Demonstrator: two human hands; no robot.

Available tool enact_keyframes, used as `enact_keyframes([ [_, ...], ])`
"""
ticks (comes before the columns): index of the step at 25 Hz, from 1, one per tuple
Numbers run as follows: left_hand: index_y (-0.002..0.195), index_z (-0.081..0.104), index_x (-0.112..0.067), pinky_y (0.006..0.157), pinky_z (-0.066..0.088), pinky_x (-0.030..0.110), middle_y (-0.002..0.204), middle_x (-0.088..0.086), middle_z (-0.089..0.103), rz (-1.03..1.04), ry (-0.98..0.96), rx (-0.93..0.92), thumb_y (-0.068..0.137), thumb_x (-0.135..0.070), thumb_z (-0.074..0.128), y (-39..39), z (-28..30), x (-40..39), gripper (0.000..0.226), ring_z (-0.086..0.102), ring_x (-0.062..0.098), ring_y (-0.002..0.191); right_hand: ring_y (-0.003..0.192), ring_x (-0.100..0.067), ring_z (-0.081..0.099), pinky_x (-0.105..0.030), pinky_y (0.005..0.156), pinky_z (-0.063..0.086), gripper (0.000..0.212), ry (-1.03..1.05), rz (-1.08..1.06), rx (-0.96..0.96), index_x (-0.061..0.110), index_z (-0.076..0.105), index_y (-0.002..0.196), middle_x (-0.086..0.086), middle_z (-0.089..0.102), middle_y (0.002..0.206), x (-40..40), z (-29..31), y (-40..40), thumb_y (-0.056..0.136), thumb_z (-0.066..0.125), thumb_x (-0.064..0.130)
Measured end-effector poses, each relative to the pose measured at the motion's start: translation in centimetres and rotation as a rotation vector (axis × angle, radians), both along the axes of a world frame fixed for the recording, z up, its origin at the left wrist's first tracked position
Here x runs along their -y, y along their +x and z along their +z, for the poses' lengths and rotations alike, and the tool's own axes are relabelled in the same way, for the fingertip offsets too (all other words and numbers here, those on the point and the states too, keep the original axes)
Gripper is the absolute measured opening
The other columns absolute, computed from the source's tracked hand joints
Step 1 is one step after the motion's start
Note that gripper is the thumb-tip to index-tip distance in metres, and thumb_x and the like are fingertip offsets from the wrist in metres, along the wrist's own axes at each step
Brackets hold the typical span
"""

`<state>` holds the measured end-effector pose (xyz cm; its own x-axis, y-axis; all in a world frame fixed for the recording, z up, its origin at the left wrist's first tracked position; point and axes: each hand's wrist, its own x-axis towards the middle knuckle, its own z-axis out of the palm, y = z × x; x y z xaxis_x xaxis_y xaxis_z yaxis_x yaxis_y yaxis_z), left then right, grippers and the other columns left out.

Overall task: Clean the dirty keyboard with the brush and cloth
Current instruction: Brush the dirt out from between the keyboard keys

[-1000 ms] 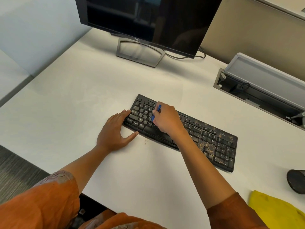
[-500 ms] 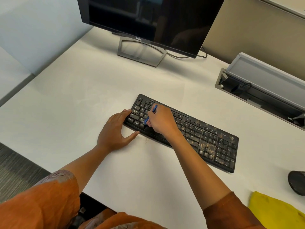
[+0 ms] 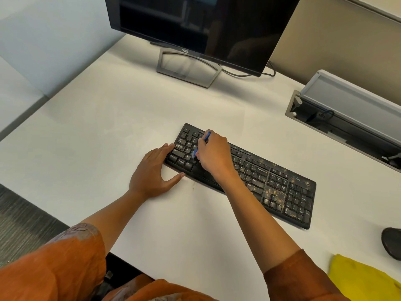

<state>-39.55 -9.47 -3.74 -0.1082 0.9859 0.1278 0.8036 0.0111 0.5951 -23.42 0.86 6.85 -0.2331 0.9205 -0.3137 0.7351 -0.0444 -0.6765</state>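
A black keyboard (image 3: 280, 187) lies diagonally on the white desk (image 3: 108, 127), with yellow-brown dirt speckled over its right half. My right hand (image 3: 213, 154) grips a small blue brush (image 3: 207, 135) over the keys at the left end; its lower tip shows at the letter keys. My left hand (image 3: 153, 172) rests flat on the desk, fingers against the keyboard's left edge and thumb along its front edge. A yellow cloth (image 3: 364, 279) lies at the desk's near right corner.
A dark monitor (image 3: 195, 25) on a grey stand (image 3: 188, 68) is at the back. An open cable tray (image 3: 347, 118) runs along the right. A dark mouse (image 3: 392, 244) sits at the right edge, beside the cloth.
My right hand with the brush has moved left along the keyboard and then a little toward the top rows. My left hand has stayed at the left edge.
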Motion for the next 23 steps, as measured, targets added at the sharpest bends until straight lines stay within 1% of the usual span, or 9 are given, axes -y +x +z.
enact_keyframes([
  [2, 0.152, 0.043, -0.019, 0.119, 0.021, 0.02, 0.15, -0.001, 0.054, 0.001, 0.012, -0.004, 0.085, -0.063, 0.063, 0.1, -0.1, 0.1, 0.083, 0.041, 0.015, 0.146, 0.069, -0.028, 0.07, -0.045, 0.067, 0.059, 0.02, 0.025, 0.027, 0.016, 0.007, 0.056, 0.087, -0.011, 0.07, 0.074, 0.3, -0.3, 0.0, 0.099, 0.044, 0.015],
  [6, 0.151, 0.044, -0.019, 0.119, 0.026, 0.025, 0.15, 0.0, 0.054, -0.003, 0.01, -0.005, 0.084, -0.065, 0.062, 0.0, -0.1, 0.0, 0.083, 0.042, 0.016, 0.145, 0.066, -0.022, 0.072, -0.045, 0.076, 0.06, 0.019, -0.123, 0.072, -0.032, 0.004, 0.058, 0.086, -0.007, 0.072, 0.068, -0.2, 0.3, 0.3, 0.099, 0.046, 0.011],
  [8, 0.152, 0.043, -0.02, 0.119, 0.026, 0.025, 0.15, -0.001, 0.054, 0.003, 0.009, -0.004, 0.084, -0.065, 0.062, 0.0, -0.1, 0.0, 0.083, 0.042, 0.017, 0.145, 0.06, -0.016, 0.069, -0.043, 0.074, 0.06, 0.017, -0.094, 0.009, -0.079, 0.005, 0.057, 0.088, -0.006, 0.07, 0.066, -0.4, 0.4, 0.4, 0.1, 0.045, 0.01],
  [10, 0.152, 0.043, -0.02, 0.119, 0.025, 0.024, 0.15, -0.001, 0.054, 0.004, 0.01, -0.006, 0.085, -0.065, 0.062, 0.0, -0.1, 0.0, 0.083, 0.041, 0.016, 0.146, 0.065, -0.019, 0.071, -0.045, 0.074, 0.06, 0.018, -0.06, 0.016, -0.055, 0.004, 0.057, 0.089, -0.009, 0.072, 0.07, -0.1, 0.1, 0.3, 0.1, 0.045, 0.011],
  [12, 0.151, 0.043, -0.019, 0.119, 0.026, 0.024, 0.15, -0.001, 0.054, -0.004, 0.009, -0.007, 0.085, -0.065, 0.062, 0.0, -0.1, -0.1, 0.083, 0.042, 0.016, 0.145, 0.067, -0.021, 0.072, -0.047, 0.076, 0.06, 0.019, -0.133, 0.06, -0.027, 0.003, 0.059, 0.085, -0.011, 0.073, 0.071, 0.1, 0.2, 0.1, 0.098, 0.046, 0.009],
  [15, 0.151, 0.043, -0.019, 0.119, 0.027, 0.026, 0.15, -0.001, 0.054, 0.002, 0.009, -0.007, 0.085, -0.065, 0.062, 0.0, -0.2, 0.0, 0.083, 0.042, 0.016, 0.145, 0.06, -0.017, 0.069, -0.04, 0.075, 0.06, 0.019, -0.154, 0.007, -0.104, 0.007, 0.057, 0.084, -0.011, 0.074, 0.071, -0.2, 0.8, -0.1, 0.098, 0.046, 0.009],
  [18, 0.151, 0.045, -0.018, 0.118, 0.024, 0.023, 0.149, -0.001, 0.055, 0.005, 0.016, -0.007, 0.084, -0.065, 0.061, 0.1, -0.1, 0.0, 0.083, 0.041, 0.016, 0.145, 0.064, -0.025, 0.072, -0.042, 0.071, 0.06, 0.018, -0.05, -0.012, -0.11, 0.006, 0.056, 0.086, -0.009, 0.072, 0.068, 0.5, 0.3, -0.9, 0.099, 0.045, 0.012],
  [21, 0.15, 0.045, -0.017, 0.118, 0.029, 0.027, 0.148, -0.002, 0.055, 0.01, 0.029, 0.001, 0.084, -0.064, 0.062, 0.1, -0.1, 0.0, 0.083, 0.041, 0.015, 0.144, 0.068, -0.028, 0.073, -0.047, 0.074, 0.06, 0.024, -0.157, 0.032, -0.091, 0.007, 0.056, 0.078, -0.013, 0.073, 0.069, 0.7, -0.1, -1.3, 0.098, 0.043, 0.011],
  [23, 0.151, 0.045, -0.018, 0.119, 0.03, 0.028, 0.149, -0.002, 0.055, 0.006, 0.028, 0.002, 0.084, -0.064, 0.063, 0.1, -0.1, 0.0, 0.083, 0.04, 0.014, 0.145, 0.07, -0.031, 0.074, -0.047, 0.076, 0.061, 0.025, -0.175, -0.023, -0.113, 0.008, 0.057, 0.076, -0.013, 0.074, 0.069, -0.1, 0.1, -1.1, 0.097, 0.044, 0.009],
])
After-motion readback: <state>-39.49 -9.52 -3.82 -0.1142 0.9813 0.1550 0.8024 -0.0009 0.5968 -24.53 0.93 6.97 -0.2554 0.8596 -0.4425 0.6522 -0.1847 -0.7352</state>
